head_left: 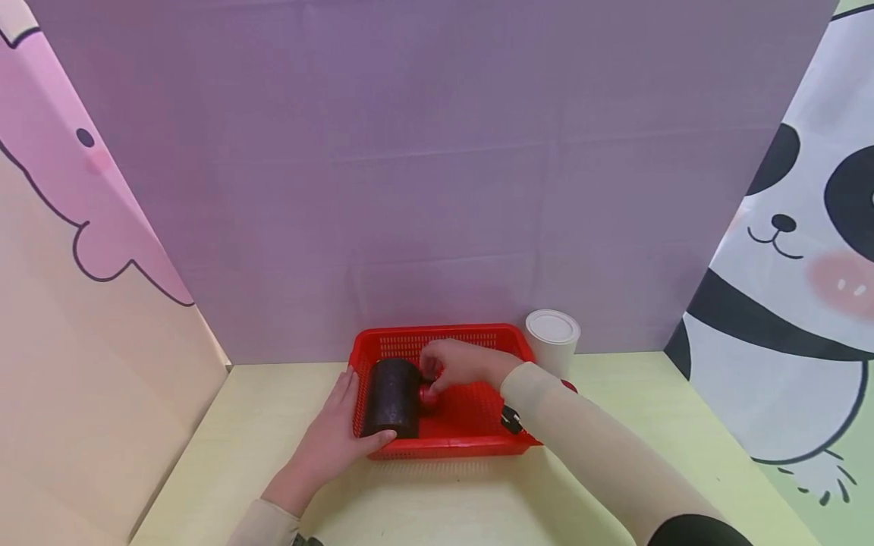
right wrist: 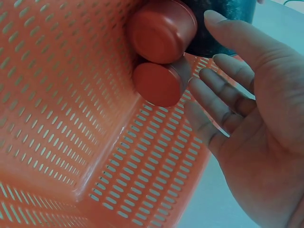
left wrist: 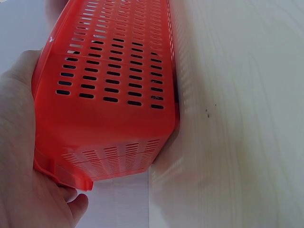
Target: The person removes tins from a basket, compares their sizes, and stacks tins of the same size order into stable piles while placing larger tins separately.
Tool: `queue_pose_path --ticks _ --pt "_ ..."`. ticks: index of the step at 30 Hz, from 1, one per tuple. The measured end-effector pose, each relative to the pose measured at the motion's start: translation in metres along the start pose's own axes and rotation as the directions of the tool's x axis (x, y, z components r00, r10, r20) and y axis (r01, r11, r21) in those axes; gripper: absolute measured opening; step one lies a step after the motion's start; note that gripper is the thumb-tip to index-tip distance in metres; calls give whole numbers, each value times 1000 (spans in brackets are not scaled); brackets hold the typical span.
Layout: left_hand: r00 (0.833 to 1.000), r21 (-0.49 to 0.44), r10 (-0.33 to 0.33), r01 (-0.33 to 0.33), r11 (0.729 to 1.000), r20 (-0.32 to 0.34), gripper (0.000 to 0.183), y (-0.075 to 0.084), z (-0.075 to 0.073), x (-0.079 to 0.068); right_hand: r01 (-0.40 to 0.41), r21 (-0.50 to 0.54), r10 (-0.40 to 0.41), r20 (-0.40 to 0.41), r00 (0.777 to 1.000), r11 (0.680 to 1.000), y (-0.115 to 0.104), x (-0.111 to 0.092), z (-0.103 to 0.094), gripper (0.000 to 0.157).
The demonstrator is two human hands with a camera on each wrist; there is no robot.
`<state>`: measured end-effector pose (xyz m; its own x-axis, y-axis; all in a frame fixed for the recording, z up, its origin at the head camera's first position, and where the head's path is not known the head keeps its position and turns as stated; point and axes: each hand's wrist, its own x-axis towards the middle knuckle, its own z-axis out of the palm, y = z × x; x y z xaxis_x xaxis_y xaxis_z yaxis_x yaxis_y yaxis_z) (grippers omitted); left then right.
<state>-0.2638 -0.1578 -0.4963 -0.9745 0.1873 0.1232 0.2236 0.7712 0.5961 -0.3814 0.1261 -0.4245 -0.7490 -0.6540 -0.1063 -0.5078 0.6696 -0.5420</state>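
right hand (head_left: 464, 362) has its fingers apart by the red tins (right wrist: 161, 35), left hand (head_left: 334, 430) grips the basket (head_left: 471, 444). tins sit inside, right of the black can (head_left: 393, 398). probably arranging stuff; next calls for backing out gently imo.

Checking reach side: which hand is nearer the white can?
Right. Right hand is over the basket, left of the white can; left hand is at the basket's left end, farther off.
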Motion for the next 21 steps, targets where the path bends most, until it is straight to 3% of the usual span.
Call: queue_pose_path --ticks 4,9,13,21 --pt "1000 0 6 -6 1000 -19 134 -1 0 1 33 -23 -33 12 999 999 -1 4 3 47" --pt "1000 -14 9 -9 1000 8 135 0 9 -2 33 -103 -28 51 998 994 6 1 15 36" --pt "1000 -15 2 -3 1000 -19 135 0 10 -3 40 -105 -34 56 998 994 7 3 22 30" --pt "1000 7 11 -11 1000 -29 135 -2 3 -1 25 -110 -18 66 998 994 0 10 27 34"
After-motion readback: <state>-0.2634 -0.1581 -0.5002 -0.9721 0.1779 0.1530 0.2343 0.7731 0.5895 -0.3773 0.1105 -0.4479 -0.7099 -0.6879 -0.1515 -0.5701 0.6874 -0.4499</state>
